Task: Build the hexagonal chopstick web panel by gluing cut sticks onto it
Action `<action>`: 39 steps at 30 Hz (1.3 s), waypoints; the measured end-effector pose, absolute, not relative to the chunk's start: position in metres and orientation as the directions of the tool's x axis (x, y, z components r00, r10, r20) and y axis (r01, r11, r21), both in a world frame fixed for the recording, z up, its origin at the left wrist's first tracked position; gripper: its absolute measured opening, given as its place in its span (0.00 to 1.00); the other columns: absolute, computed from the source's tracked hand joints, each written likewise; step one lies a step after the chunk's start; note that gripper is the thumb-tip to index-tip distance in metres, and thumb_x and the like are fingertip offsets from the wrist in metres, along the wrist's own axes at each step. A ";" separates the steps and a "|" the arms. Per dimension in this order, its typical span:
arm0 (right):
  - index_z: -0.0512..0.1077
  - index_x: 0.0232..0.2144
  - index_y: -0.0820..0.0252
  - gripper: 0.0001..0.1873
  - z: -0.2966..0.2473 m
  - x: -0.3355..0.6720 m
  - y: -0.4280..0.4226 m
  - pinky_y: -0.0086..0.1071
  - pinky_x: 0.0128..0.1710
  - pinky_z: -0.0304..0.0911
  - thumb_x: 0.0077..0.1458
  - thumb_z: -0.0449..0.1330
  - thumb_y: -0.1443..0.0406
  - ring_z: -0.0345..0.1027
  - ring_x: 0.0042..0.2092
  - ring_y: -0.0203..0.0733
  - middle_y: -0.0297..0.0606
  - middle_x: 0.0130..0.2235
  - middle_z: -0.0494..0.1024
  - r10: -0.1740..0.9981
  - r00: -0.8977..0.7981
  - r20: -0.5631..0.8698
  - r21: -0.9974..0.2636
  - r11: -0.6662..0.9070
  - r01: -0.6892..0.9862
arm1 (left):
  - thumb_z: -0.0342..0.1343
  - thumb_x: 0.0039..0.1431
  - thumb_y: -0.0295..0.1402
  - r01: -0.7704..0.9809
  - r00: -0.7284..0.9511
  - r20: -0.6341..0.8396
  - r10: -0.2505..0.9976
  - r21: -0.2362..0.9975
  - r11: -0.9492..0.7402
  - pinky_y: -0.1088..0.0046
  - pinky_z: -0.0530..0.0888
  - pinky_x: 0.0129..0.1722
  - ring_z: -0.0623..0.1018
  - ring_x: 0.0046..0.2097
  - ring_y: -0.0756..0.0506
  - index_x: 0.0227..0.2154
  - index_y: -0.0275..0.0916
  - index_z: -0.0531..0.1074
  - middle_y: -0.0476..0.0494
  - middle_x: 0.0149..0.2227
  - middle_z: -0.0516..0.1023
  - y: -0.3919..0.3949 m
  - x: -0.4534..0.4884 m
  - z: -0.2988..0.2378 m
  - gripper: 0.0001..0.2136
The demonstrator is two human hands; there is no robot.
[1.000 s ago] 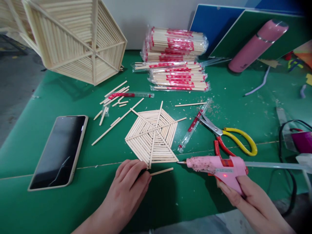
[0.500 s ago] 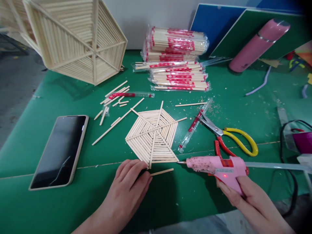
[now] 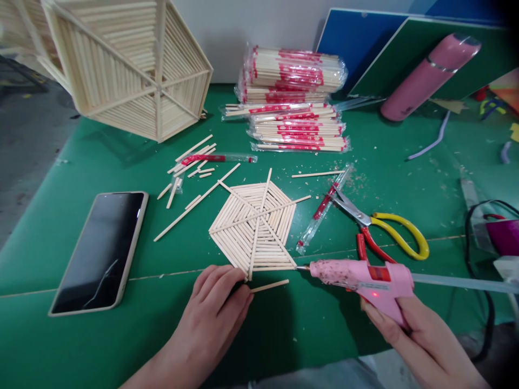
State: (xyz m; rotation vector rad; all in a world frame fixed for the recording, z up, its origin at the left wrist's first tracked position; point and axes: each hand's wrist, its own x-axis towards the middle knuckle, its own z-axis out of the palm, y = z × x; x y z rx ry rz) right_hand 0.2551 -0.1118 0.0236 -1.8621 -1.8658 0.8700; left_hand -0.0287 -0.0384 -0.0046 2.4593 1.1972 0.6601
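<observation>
My right hand (image 3: pixel 421 335) is closed around the handle of a pink hot glue gun (image 3: pixel 344 274), its small red light on and a clear glue stick (image 3: pixel 462 282) in its rear. The gun's metal nozzle points left, at the lower right corner of a hexagonal panel of wooden sticks (image 3: pixel 233 242) that lies flat on the table. My left hand (image 3: pixel 219 302) has its fingers pinched at the panel's lower left corner. A short wooden stick (image 3: pixel 271 286) comes out from under those fingers, just below the panel edge. The fingertips partly hide its left end.
A phone (image 3: pixel 101 251) lies at left. Yellow-and-red-handled scissors (image 3: pixel 367 219) rest near an empty wrapper (image 3: pixel 322 210). Packed chopsticks (image 3: pixel 295 97), loose sticks (image 3: pixel 197 202), a large stick-built piece (image 3: pixel 133 70) and a pink bottle (image 3: pixel 432 78) stand or lie behind.
The glue gun has tilted and shifted very slightly, its rear moving a little right and down. My left hand and the panel stay in place.
</observation>
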 end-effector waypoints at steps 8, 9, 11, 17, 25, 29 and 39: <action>0.63 0.36 0.55 0.05 0.020 0.257 -0.117 0.23 0.21 0.61 0.56 0.51 0.63 0.63 0.23 0.33 0.29 0.24 0.69 0.977 -0.037 -0.208 -0.652 -0.110 0.750 | 0.50 0.55 0.24 0.641 0.540 0.253 0.803 0.495 -0.587 0.64 0.64 0.46 0.69 0.41 0.46 0.32 0.38 0.69 0.45 0.37 0.70 -0.039 -0.029 -0.005 0.04; 0.63 0.36 0.55 0.06 0.020 0.257 -0.117 0.23 0.22 0.62 0.56 0.51 0.62 0.63 0.24 0.33 0.30 0.24 0.69 0.975 -0.043 -0.219 -0.653 -0.113 0.748 | 0.50 0.55 0.25 0.642 0.537 0.250 0.806 0.499 -0.583 0.64 0.64 0.46 0.68 0.41 0.46 0.32 0.38 0.69 0.45 0.37 0.70 -0.039 -0.029 -0.005 0.04; 0.64 0.34 0.56 0.06 0.020 0.259 -0.118 0.23 0.20 0.60 0.55 0.51 0.62 0.62 0.23 0.34 0.30 0.23 0.68 0.975 -0.031 -0.218 -0.645 -0.120 0.755 | 0.50 0.56 0.25 0.654 0.523 0.238 0.818 0.504 -0.565 0.65 0.64 0.45 0.68 0.41 0.46 0.31 0.38 0.69 0.45 0.37 0.70 -0.039 -0.029 -0.004 0.04; 0.68 0.36 0.56 0.09 0.013 0.274 -0.121 0.23 0.17 0.58 0.53 0.53 0.61 0.60 0.21 0.33 0.30 0.22 0.68 0.971 0.026 -0.237 -0.726 -0.195 0.659 | 0.48 0.57 0.26 0.698 0.472 0.244 0.847 0.483 -0.528 0.67 0.63 0.40 0.68 0.36 0.48 0.27 0.39 0.69 0.47 0.31 0.68 -0.039 -0.025 -0.001 0.07; 0.67 0.32 0.57 0.09 0.012 0.271 -0.114 0.27 0.18 0.56 0.54 0.53 0.59 0.57 0.20 0.34 0.32 0.20 0.66 0.910 0.198 -0.364 -0.874 -0.407 0.265 | 0.41 0.61 0.28 0.686 0.594 0.186 0.783 0.392 -0.613 0.65 0.58 0.39 0.66 0.31 0.49 0.27 0.40 0.69 0.50 0.25 0.69 -0.050 -0.029 -0.007 0.12; 0.68 0.28 0.58 0.09 0.012 0.266 -0.106 0.28 0.16 0.50 0.51 0.56 0.58 0.54 0.20 0.34 0.32 0.19 0.64 0.870 0.360 -0.336 -0.909 -0.399 0.117 | 0.44 0.60 0.28 0.669 0.664 0.131 0.736 0.337 -0.663 0.65 0.57 0.39 0.66 0.30 0.48 0.29 0.39 0.69 0.50 0.25 0.69 -0.053 -0.028 -0.003 0.09; 0.68 0.25 0.57 0.07 0.020 0.276 -0.085 0.30 0.19 0.53 0.46 0.62 0.61 0.57 0.21 0.32 0.31 0.21 0.65 0.817 0.559 -0.141 -0.971 -0.225 0.083 | 0.45 0.57 0.24 0.614 0.737 0.208 0.643 0.190 -0.766 0.67 0.56 0.33 0.61 0.27 0.49 0.23 0.37 0.66 0.50 0.21 0.63 -0.047 -0.006 0.009 0.10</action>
